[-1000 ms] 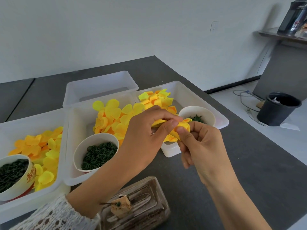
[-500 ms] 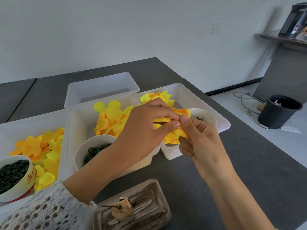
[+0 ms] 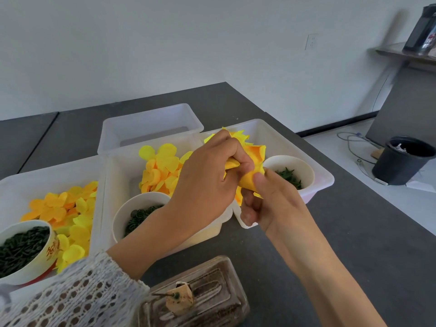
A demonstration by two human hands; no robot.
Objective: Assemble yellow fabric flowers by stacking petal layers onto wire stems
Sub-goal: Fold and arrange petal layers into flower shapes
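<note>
Both hands hold one yellow-orange fabric flower (image 3: pixel 253 161) above the trays. My left hand (image 3: pixel 207 182) pinches its petals from the left with curled fingers. My right hand (image 3: pixel 271 199) grips its lower part from below, thumb pressed on the fabric. Any wire stem is hidden inside the hands. Loose yellow petals (image 3: pixel 160 168) fill the middle white tray (image 3: pixel 111 185), and more petals (image 3: pixel 66 208) lie in the left tray (image 3: pixel 14 182).
White bowls of dark green parts stand in the trays: left (image 3: pixel 26 246), middle (image 3: pixel 136 213), right (image 3: pixel 290 171). An empty white tray (image 3: pixel 146 128) sits behind. A brown glass block with a cork piece (image 3: pixel 181 300) lies near me. A black bucket (image 3: pixel 403 159) stands on the floor.
Both hands have risen a little with the flower and shifted towards the right tray. The left fingers have curled tighter round the petals.
</note>
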